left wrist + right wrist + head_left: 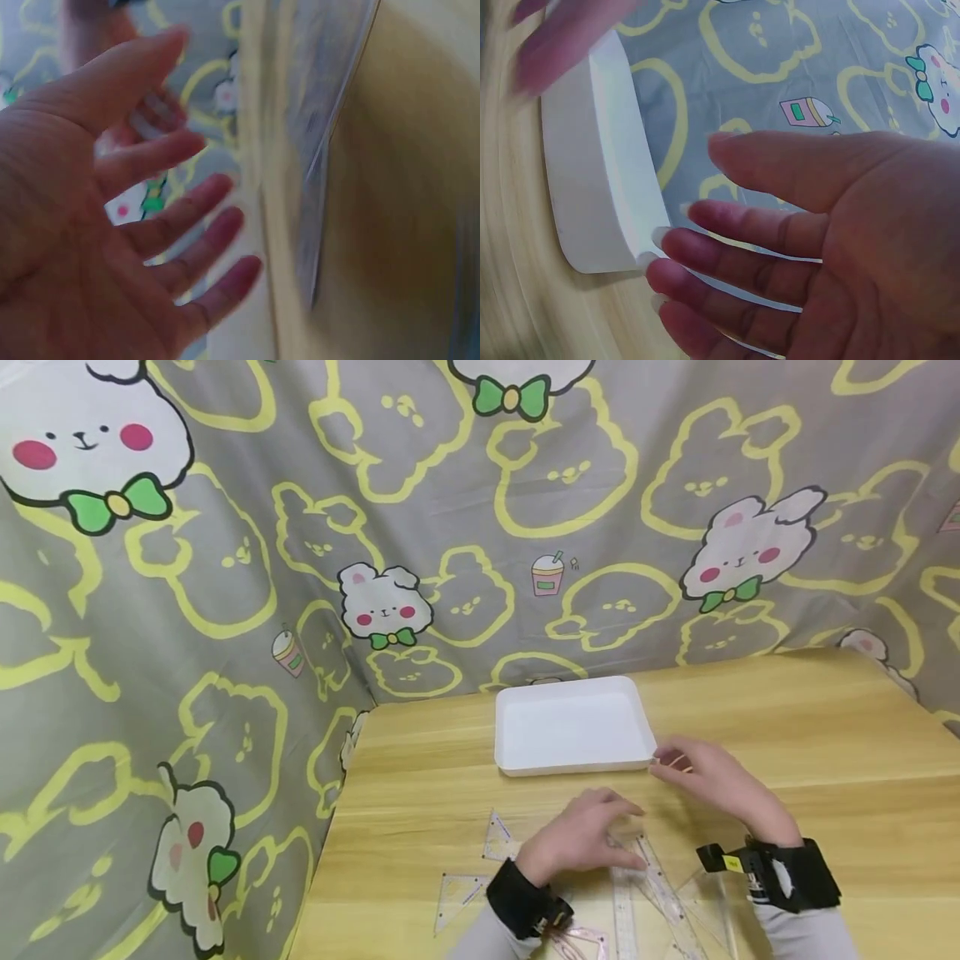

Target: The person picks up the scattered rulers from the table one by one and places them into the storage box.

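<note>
- Hands first: the left hand point(581, 835) lies palm down with its fingers spread and fairly straight over the clear plastic rulers point(637, 881) at the near edge of the tabletop point(787, 727); the left wrist view shows the fingers apart and holding nothing.
- Right hand point(712, 777) reaches forward, fingers loosely extended, its fingertips point(656, 238) at the near right corner of the white tray point(525, 767); whether they touch the rim or sit just beside it is hard to tell through the blur.
- Neither hand clamps on anything that shows.
- Tray stands bare inside, towards the far side of the tabletop, just beyond the scattered drawing tools.
- Set squares point(459, 893) lie left of the left wrist, with another small triangle point(497, 839) near it.
- Step, as I judge it: steadying the tray while the left hand settles on a ruler.
- Next move calls for pinching one thin, flat ruler off the wood, likely by sliding or tipping an edge, since it lies flush and overlaps its neighbours.
</note>
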A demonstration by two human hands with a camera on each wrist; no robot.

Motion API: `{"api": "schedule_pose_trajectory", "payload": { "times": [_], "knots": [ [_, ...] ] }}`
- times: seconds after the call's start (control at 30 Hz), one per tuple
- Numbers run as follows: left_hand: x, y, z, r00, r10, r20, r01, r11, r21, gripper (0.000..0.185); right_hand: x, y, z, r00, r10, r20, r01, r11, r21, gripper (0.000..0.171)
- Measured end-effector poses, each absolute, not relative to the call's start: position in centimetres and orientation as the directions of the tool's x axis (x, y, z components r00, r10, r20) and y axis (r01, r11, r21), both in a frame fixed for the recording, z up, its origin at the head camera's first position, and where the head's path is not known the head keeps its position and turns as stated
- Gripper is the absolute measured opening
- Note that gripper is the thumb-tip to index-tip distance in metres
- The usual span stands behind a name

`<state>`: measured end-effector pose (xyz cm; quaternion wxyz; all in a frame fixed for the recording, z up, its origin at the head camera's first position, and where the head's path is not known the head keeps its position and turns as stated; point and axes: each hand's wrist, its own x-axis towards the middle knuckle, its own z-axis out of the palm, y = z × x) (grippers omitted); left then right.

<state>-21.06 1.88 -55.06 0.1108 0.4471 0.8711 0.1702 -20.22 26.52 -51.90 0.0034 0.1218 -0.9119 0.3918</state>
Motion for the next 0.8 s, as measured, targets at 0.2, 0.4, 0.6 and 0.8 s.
{"api": "schedule_pose_trajectory", "payload": {
  "times": [0.2, 0.4, 0.6, 0.8],
  "knots": [
    [-19.8, 4.4, -55.9, -0.515, 0.842, -0.161, 0.802, 0.54, 0.254, 0.065, -20.6, 26.5, -51.5, -0.951, -0.294, 0.096, -0.266, 0.622, -0.737, 0.025],
    [-18.7, 5.2, -57.4, -0.52, 0.844, -0.131, 0.823, 0.536, 0.186, 0.055, -20.3, 26.3, -52.4, -0.949, -0.31, 0.06, -0.247, 0.608, -0.754, 0.029],
    [-18.3, 5.3, -57.9, -0.525, 0.848, -0.073, 0.828, 0.529, 0.189, 0.032, -20.2, 26.2, -53.1, -0.947, -0.319, 0.029, -0.225, 0.598, -0.77, 0.033],
    [-19.4, 5.0, -57.4, -0.534, 0.844, -0.047, 0.829, 0.534, 0.165, 0.031, -21.0, 26.5, -52.9, -0.952, -0.303, 0.034, -0.224, 0.621, -0.751, 0.033]
  ]
}}
